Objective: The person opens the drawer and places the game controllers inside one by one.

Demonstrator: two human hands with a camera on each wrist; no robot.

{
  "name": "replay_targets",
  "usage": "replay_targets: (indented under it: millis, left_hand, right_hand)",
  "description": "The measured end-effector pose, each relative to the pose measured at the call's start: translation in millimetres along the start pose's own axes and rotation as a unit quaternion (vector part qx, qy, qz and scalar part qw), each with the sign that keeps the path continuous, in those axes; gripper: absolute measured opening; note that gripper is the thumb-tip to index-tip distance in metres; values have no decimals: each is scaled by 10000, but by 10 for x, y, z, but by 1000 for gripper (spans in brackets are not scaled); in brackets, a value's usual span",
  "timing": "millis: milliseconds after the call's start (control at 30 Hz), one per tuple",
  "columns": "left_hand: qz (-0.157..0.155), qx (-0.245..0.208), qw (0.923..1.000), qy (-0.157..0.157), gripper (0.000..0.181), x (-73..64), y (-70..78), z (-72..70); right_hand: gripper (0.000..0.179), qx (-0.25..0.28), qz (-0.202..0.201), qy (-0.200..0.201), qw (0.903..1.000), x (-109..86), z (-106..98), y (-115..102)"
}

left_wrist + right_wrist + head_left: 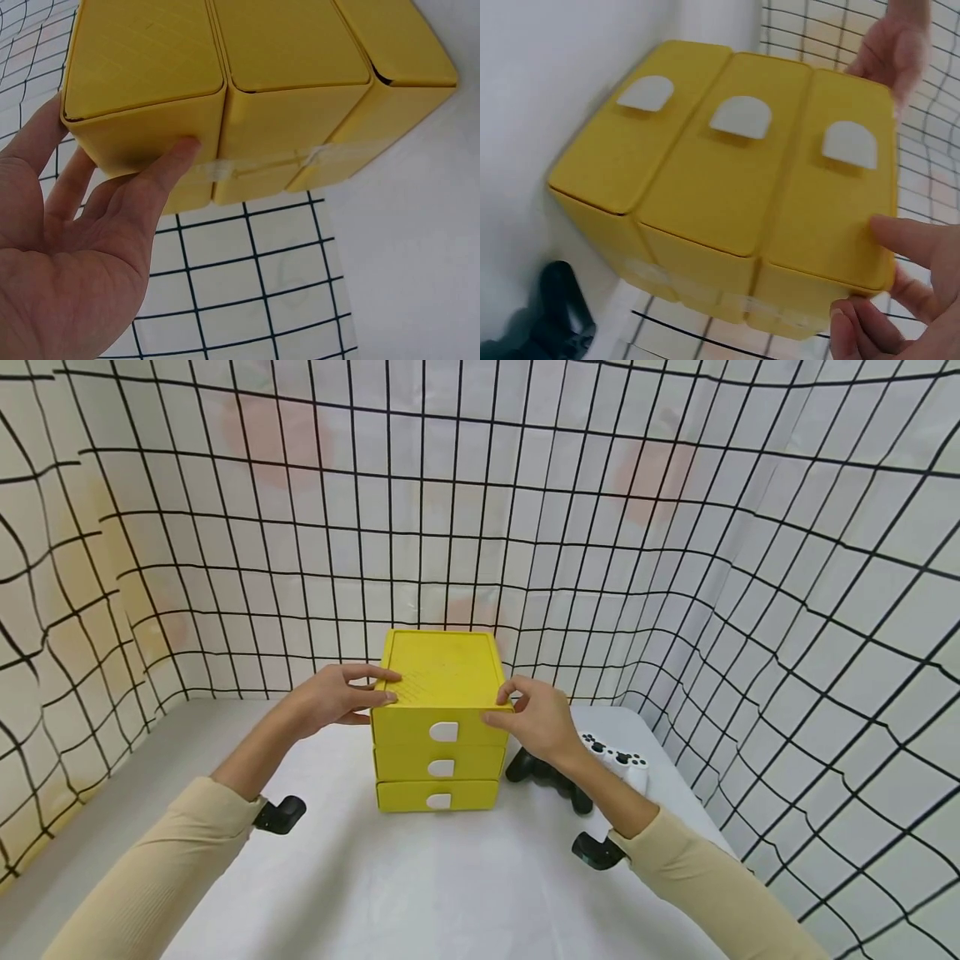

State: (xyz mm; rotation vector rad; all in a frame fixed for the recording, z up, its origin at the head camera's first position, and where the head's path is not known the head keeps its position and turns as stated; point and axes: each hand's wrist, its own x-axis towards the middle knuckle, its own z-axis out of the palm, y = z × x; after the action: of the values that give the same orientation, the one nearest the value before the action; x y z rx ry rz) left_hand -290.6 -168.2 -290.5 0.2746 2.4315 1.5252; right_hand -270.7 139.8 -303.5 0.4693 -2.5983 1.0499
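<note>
We see a yellow drawer box (441,750) centred on the white table (420,893). The left hand (337,695), fingers extended, touches its left top edge; the right hand (542,717) pinches its near right top corner. A black controller (551,777) lies rightward.

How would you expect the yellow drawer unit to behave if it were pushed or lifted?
The yellow drawer unit would likely keep its shape, since its panels look flat and straight-edged. It would probably lift as one piece, as what looks like clear tape crosses its side. Its boxy shape suggests sliding rather than rolling.
</note>
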Motion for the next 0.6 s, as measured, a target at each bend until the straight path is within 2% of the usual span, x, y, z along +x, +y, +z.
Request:
replay_targets:
  millis: [133, 300, 433, 600]
  left_hand:
    - [-30, 31, 10000, 24, 55, -1, -10, 1]
    - [-76, 26, 10000, 51, 54, 3, -21, -3]
    - [-53, -6, 10000, 42, 53, 10, -21, -10]
    - [-19, -25, 10000, 4, 53, 9, -19, -8]
  right_hand:
    - [26, -225, -148, -120, 9996, -42, -82, -69]
    - [25, 51, -257, -330, 9991, -141, -114, -167]
    - [22, 184, -270, -819, 9961, -196, -37, -200]
    - [21, 47, -142, -1478, 9889, -222, 143, -163]
